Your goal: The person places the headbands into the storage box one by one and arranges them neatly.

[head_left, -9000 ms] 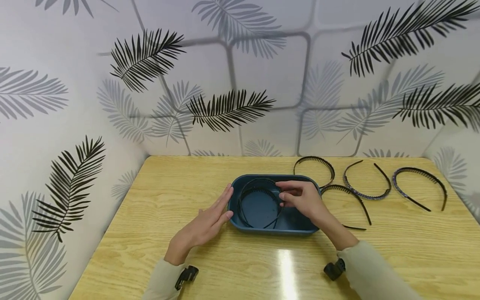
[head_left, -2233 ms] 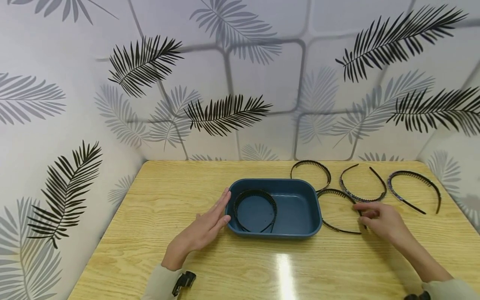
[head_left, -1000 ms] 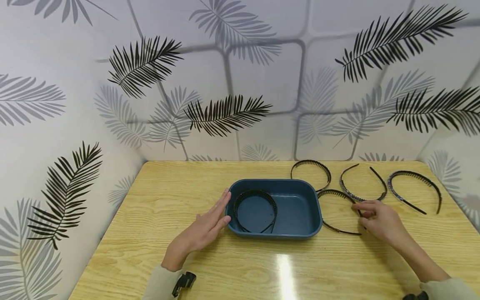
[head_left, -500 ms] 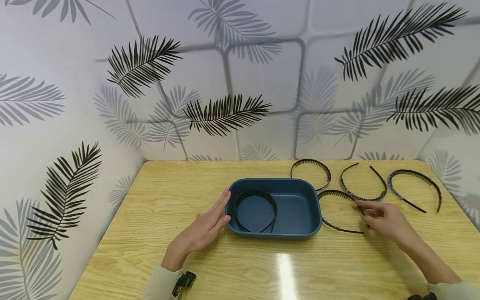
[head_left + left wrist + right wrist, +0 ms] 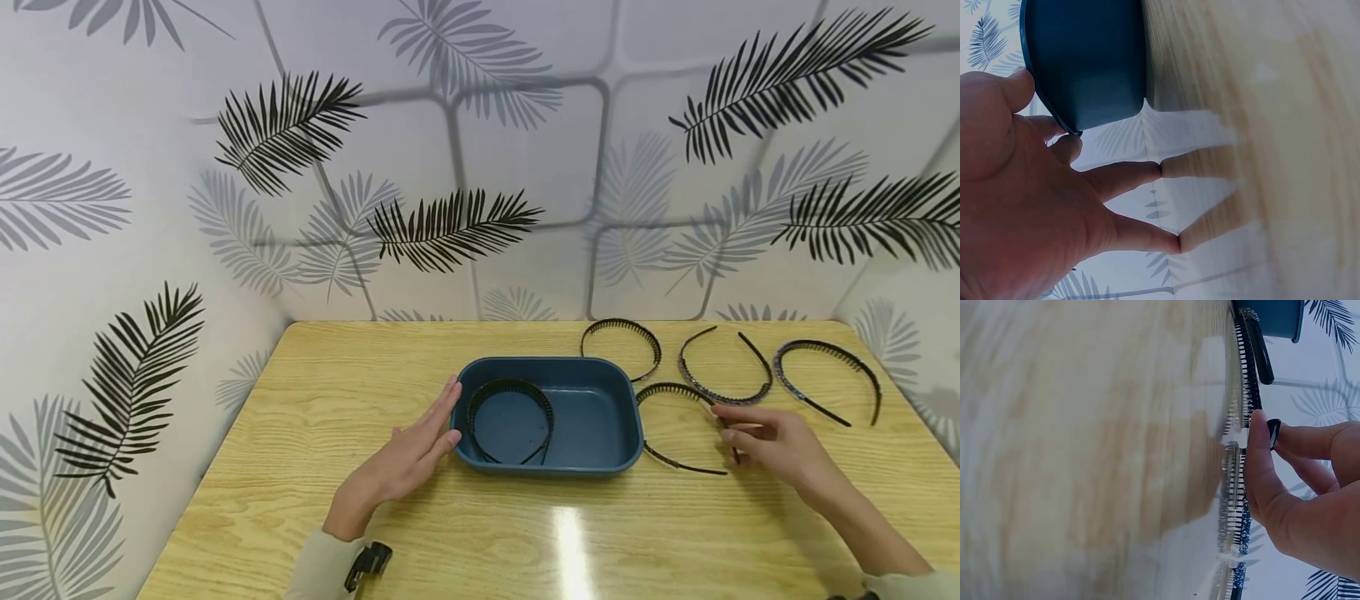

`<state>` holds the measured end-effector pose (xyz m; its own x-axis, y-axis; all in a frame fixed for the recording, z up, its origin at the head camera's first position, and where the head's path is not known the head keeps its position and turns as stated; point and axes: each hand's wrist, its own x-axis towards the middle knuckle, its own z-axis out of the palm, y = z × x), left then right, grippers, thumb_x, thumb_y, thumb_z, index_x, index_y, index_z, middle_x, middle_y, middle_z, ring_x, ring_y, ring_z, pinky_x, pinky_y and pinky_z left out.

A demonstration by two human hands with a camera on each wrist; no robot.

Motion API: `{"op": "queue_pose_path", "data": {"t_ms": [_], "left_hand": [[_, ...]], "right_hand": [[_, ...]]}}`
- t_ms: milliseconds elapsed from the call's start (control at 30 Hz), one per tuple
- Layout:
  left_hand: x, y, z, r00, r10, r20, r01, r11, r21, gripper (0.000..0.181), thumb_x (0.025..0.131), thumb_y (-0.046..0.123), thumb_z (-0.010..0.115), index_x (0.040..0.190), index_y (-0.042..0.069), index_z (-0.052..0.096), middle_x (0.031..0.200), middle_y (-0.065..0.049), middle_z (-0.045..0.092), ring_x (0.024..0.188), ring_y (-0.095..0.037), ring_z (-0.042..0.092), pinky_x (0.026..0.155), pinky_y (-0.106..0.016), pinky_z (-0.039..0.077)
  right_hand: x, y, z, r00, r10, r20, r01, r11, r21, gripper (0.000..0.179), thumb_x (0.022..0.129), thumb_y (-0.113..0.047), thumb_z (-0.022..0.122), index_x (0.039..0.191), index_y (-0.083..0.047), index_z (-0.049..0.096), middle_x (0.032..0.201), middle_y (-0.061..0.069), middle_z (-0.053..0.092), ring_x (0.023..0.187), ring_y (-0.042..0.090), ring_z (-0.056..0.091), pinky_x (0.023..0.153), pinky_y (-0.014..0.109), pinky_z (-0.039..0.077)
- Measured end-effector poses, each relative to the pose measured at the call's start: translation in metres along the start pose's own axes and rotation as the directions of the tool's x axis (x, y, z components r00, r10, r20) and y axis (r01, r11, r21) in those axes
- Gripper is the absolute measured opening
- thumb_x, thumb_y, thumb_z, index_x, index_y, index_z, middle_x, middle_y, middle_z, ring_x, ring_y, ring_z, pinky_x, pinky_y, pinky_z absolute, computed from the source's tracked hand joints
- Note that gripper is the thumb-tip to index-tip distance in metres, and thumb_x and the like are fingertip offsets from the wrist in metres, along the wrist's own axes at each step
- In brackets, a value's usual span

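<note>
In the head view a dark blue plastic bin (image 5: 592, 429) stands mid-table. Black toothed headbands (image 5: 512, 385) lie nested at its left end; how many, I cannot tell. My left hand (image 5: 408, 454) touches the bin's left side with nearly straight fingers. In the left wrist view, thumb and some fingers of that hand (image 5: 1041, 194) meet the bin's rim, while two fingers reach the table. Right of the bin, my right hand (image 5: 780, 446) pinches one arm of a black toothed headband (image 5: 670, 387). In the right wrist view its dark tip (image 5: 1274, 428) shows between thumb and fingers.
Three more headbands lie at the back right: a black one (image 5: 657, 340) behind the bin's corner, a patterned one (image 5: 723, 399), and another patterned one (image 5: 831, 342) farther right. A leaf-patterned wall (image 5: 525, 283) borders the wooden table (image 5: 345, 367).
The headband my right hand held over the bin now lies inside it. That hand moved right to another headband, which has shifted slightly toward me. My left hand stayed at the bin.
</note>
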<state>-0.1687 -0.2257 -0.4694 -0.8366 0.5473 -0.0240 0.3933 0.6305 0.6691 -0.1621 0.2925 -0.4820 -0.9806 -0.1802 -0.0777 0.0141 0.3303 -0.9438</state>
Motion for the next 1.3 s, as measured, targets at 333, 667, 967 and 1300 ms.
{"op": "queue_pose_path", "data": {"t_ms": [333,667,967,1300], "left_hand": [[-0.001,0.0,0.0,1.0,-0.001,-0.002,0.001,1.0,-0.003,0.065,0.114,0.034,0.037,0.167,0.019,0.002,0.172,0.001,-0.005,0.156,-0.029,0.011,0.097,-0.09,0.008],[-0.001,0.001,-0.001,1.0,0.001,0.0,-0.001,1.0,-0.003,0.066,0.114,0.036,0.037,0.167,0.019,0.002,0.172,0.002,-0.005,0.155,-0.029,0.012,0.098,-0.089,0.009],[-0.001,0.0,0.001,1.0,0.006,-0.002,-0.006,1.0,-0.002,0.066,0.114,0.035,0.037,0.167,0.019,0.002,0.172,0.0,-0.005,0.155,-0.03,0.013,0.098,-0.09,0.008],[-0.002,0.0,0.0,1.0,0.006,-0.002,-0.006,1.0,0.004,0.066,0.114,0.038,0.035,0.167,0.02,0.002,0.172,0.002,-0.005,0.156,-0.028,0.012,0.099,-0.089,0.009]], "right_hand": [[-0.004,-0.004,-0.004,0.999,0.032,-0.033,-0.029,0.997,0.078,0.039,0.1,-0.005,0.067,0.139,-0.008,0.065,0.113,-0.022,0.07,0.086,0.02,0.075,0.076,0.036,0.06],[-0.007,-0.01,-0.012,0.996,-0.044,-0.072,0.054,0.988,0.146,0.035,0.1,-0.003,0.066,0.134,-0.012,0.07,0.116,-0.022,0.07,0.086,0.018,0.076,0.076,0.034,0.059],[-0.006,-0.018,-0.02,0.994,-0.04,-0.1,0.067,0.956,0.286,0.036,0.099,0.001,0.066,0.128,-0.018,0.074,0.118,-0.019,0.071,0.088,0.013,0.076,0.074,0.031,0.059],[-0.006,-0.029,-0.017,0.992,-0.073,-0.101,0.105,0.923,0.37,0.038,0.099,0.004,0.065,0.134,-0.008,0.07,0.119,-0.012,0.073,0.094,0.01,0.074,0.075,0.032,0.059]]}}
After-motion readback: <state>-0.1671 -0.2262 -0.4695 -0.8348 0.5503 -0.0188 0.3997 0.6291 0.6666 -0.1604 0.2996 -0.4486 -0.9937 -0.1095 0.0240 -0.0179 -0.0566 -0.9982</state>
